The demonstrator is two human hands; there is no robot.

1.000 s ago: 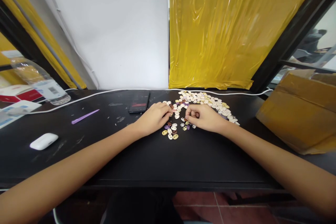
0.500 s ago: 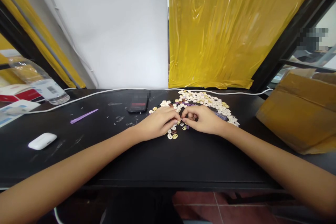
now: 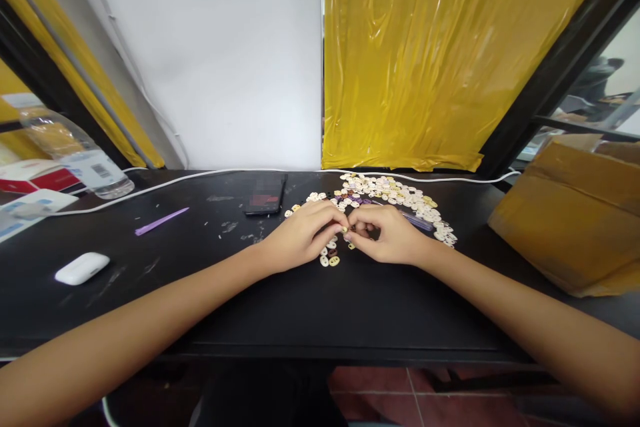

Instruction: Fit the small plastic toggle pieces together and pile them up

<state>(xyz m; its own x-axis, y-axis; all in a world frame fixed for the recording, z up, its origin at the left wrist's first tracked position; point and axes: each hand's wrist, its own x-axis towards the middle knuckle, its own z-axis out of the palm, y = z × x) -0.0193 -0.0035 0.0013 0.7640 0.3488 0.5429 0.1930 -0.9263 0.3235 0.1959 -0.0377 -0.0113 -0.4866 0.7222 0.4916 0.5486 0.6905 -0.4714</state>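
Both hands over the black, flat-topped worktop (image 3: 320,313), about mid-width, well in from the front edge. Left hand (image 3: 306,235) palm down, thumb and index pinched nearly closed on a small pale-yellow piece (image 3: 345,229); exact shape unclear at this size. Right hand (image 3: 393,235) facing it, fingers curled, thumb and index tips drawn together right beside the same piece; can't tell whether gripping it too, or any contact between the two hands. Just in front of the fingers, toward the front edge: a small cluster of flat oval two-holed pieces in white, dark brown and yellow (image 3: 334,261), partly under the left hand. Behind the right hand, toward the back edge: a broad spread of white and cream oval pieces (image 3: 413,197), curving round to the right wrist, with slim purple-grey strips (image 3: 418,221) lying inside the curve. Left of the spread, near the back edge: a black rectangular phone (image 3: 263,195). Farther toward the left end: a thin purple tapered strip (image 3: 161,221), then a white rounded plastic case (image 3: 83,268). Along the back edge: a thin white cable (image 3: 200,175). At the right end: a brown taped cardboard box (image 3: 565,213).
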